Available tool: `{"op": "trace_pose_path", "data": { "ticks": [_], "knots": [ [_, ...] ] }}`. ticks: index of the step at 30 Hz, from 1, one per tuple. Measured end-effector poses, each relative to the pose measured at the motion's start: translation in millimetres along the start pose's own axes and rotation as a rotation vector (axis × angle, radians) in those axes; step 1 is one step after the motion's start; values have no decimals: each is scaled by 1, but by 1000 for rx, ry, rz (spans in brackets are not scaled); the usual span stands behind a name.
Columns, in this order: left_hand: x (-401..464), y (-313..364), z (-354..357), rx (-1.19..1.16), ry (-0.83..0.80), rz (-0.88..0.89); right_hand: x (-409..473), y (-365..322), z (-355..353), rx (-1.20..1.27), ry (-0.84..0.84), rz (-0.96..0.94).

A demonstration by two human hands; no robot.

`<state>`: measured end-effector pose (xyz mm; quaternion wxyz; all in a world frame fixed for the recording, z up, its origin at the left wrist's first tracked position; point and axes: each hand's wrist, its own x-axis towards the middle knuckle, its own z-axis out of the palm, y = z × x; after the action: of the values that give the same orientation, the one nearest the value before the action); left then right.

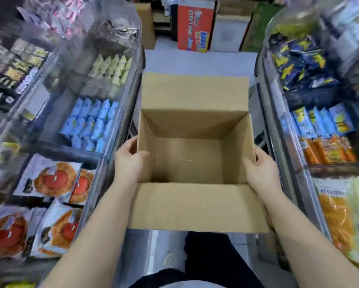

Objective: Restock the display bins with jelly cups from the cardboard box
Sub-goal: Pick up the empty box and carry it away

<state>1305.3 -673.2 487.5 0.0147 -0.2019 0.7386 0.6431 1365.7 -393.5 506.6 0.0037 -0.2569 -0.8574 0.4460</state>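
Both hands hold an open brown corrugated cardboard box (195,154) in the aisle between clear plastic display bins (103,113).
The left hand (128,159) curls over the left wall; the right hand (259,169) clasps the right wall. The smooth inside shows bare.

Bare forearms, no sleeves in view, dark trousers (211,254), pale grey top (195,284)

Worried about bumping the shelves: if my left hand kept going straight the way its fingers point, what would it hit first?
Your left hand grips the cardboard box wall, fingers pointing rightward over it. Going straight on, it would probably meet the opposite box wall, near your right hand; depth is unclear.
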Motion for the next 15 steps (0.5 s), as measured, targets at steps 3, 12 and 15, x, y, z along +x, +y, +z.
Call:
{"op": "trace_pose_path", "data": {
  "ticks": [3,12,15],
  "knots": [
    [83,19,48,22,-29,8,85,-15,12,39,28,35],
    [289,119,168,-12,20,-36,344,-109,13,-31,-37,-3],
    [349,147,201,-30,42,-51,423,-139,16,-34,-64,-10]
  ]
}}
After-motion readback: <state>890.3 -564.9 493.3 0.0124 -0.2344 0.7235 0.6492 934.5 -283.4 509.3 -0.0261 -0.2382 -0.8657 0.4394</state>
